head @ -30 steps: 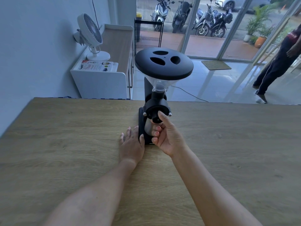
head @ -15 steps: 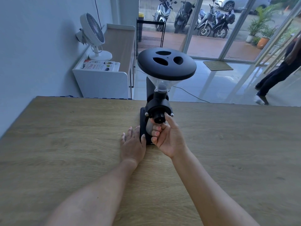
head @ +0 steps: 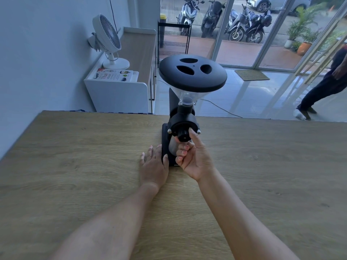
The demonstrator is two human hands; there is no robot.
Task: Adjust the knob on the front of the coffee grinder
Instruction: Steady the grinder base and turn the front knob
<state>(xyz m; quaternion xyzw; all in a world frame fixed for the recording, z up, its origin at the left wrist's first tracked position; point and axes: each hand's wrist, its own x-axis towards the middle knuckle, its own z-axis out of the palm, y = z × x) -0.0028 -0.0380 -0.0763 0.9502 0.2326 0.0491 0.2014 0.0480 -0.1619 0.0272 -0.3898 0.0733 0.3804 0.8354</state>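
Note:
A black coffee grinder [head: 185, 121] with a clear funnel hopper and a wide black lid [head: 192, 73] stands at the far middle of the wooden table [head: 75, 166]. Its small black ribbed knob [head: 183, 135] faces me on the round front housing. My right hand [head: 193, 156] pinches the knob, thumb on its right side and a fingertip on its left, the other fingers curled below. My left hand [head: 154, 164] lies flat on the table, thumb against the grinder's base at its left side. A metal cup under the knob is mostly hidden by my fingers.
Beyond the table's far edge stand a white cabinet [head: 120, 94] with a white fan [head: 109, 38] and a magazine, and a black wire rack [head: 173, 40]. A person [head: 326, 85] walks at the far right on the tiled floor. Motorbikes are parked outside the glass doors.
My right hand has shifted slightly on the knob, the thumb sliding from its top to its right side and the knob's face coming into view. My left hand stays flat by the base.

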